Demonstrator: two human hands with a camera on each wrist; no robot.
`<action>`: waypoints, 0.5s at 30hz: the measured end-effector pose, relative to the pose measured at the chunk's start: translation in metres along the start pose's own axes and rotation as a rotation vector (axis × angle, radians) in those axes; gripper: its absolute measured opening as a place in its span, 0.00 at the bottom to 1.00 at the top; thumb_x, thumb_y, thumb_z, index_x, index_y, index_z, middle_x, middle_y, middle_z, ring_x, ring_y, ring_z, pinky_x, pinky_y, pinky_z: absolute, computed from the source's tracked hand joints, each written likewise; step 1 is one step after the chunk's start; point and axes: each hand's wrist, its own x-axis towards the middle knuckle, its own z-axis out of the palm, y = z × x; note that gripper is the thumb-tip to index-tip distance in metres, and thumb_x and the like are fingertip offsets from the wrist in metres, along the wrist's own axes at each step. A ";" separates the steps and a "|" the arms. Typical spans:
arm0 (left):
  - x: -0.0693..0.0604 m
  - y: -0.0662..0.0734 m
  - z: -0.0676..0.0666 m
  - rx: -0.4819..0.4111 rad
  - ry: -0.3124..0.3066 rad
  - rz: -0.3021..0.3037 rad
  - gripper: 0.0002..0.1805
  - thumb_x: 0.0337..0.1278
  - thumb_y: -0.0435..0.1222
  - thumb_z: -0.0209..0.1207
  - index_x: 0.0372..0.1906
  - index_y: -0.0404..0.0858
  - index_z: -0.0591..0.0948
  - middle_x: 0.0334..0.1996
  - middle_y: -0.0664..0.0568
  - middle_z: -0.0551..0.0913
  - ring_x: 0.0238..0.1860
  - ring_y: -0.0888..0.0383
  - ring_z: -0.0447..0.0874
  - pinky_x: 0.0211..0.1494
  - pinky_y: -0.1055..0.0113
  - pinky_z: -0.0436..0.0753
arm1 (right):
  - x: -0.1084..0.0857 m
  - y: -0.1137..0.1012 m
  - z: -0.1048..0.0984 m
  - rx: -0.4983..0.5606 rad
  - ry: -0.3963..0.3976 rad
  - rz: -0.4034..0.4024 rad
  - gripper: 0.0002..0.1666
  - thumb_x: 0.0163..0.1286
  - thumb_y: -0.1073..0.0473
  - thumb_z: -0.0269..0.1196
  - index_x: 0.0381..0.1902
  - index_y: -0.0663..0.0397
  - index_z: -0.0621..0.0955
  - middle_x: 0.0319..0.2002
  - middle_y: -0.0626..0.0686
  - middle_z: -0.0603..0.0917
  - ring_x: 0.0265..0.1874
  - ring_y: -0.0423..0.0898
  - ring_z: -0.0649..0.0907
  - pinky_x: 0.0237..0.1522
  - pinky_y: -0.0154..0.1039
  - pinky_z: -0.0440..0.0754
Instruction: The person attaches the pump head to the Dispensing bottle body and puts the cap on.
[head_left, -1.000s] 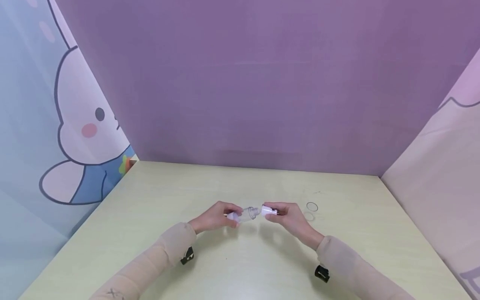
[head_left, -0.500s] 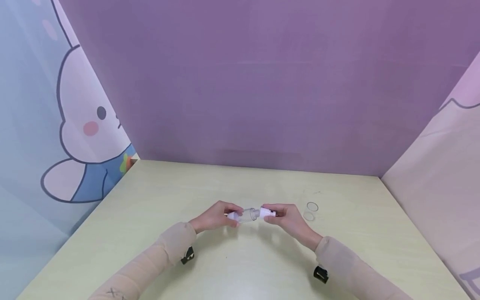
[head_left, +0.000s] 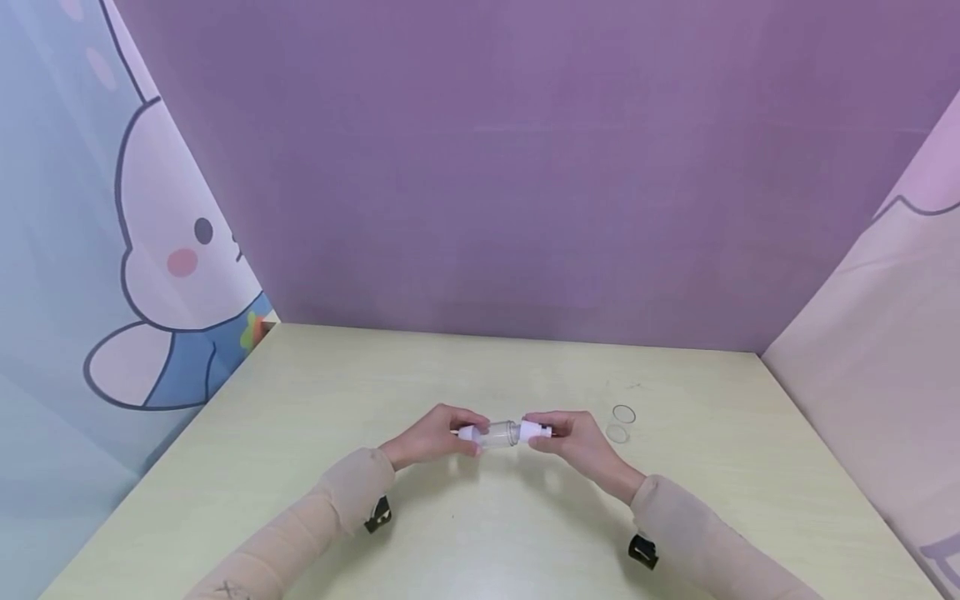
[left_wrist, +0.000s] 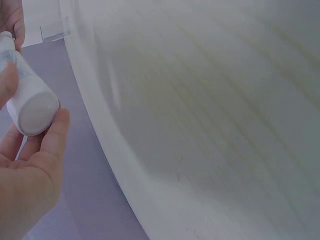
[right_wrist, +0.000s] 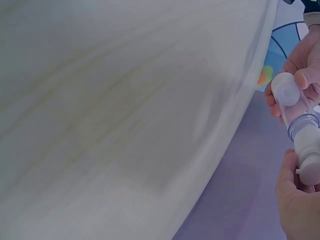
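Observation:
Above the middle of the table, a small clear bottle (head_left: 498,434) with a white base lies sideways between my hands. My left hand (head_left: 435,434) grips it around the base end; the left wrist view shows the round white bottom (left_wrist: 38,112) between thumb and fingers. A white pump head (head_left: 531,431) is held by the fingers and thumb of my right hand (head_left: 583,443). It sits against the bottle's neck end, in line with it. In the right wrist view the pump head covers the neck, just past the clear ringed shoulder (right_wrist: 303,123). How tightly the two are joined cannot be seen.
A clear cylindrical cap (head_left: 619,425) lies on the pale table (head_left: 465,533) to the right of my right hand. Behind the table stands a purple panel (head_left: 525,192). Printed curtains (head_left: 172,275) hang at the left and right sides.
The pump head has moved left onto the bottle's neck, closing the gap seen a second ago. My left hand keeps its hold and has shifted only slightly. The clear cap has stayed put.

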 end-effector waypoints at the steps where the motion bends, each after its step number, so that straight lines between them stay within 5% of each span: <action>1: 0.000 0.000 0.000 -0.001 0.000 -0.002 0.23 0.45 0.34 0.66 0.51 0.37 0.79 0.49 0.47 0.81 0.47 0.56 0.77 0.51 0.62 0.75 | 0.000 0.000 0.000 0.004 -0.001 0.000 0.22 0.55 0.62 0.67 0.50 0.59 0.80 0.48 0.58 0.82 0.38 0.42 0.81 0.43 0.37 0.80; 15: 0.004 0.000 -0.001 0.006 -0.004 -0.011 0.23 0.47 0.35 0.65 0.52 0.37 0.78 0.50 0.49 0.80 0.46 0.58 0.76 0.50 0.64 0.75 | 0.001 0.001 0.000 0.000 -0.006 -0.022 0.22 0.56 0.63 0.66 0.50 0.59 0.80 0.47 0.58 0.82 0.36 0.42 0.80 0.41 0.36 0.80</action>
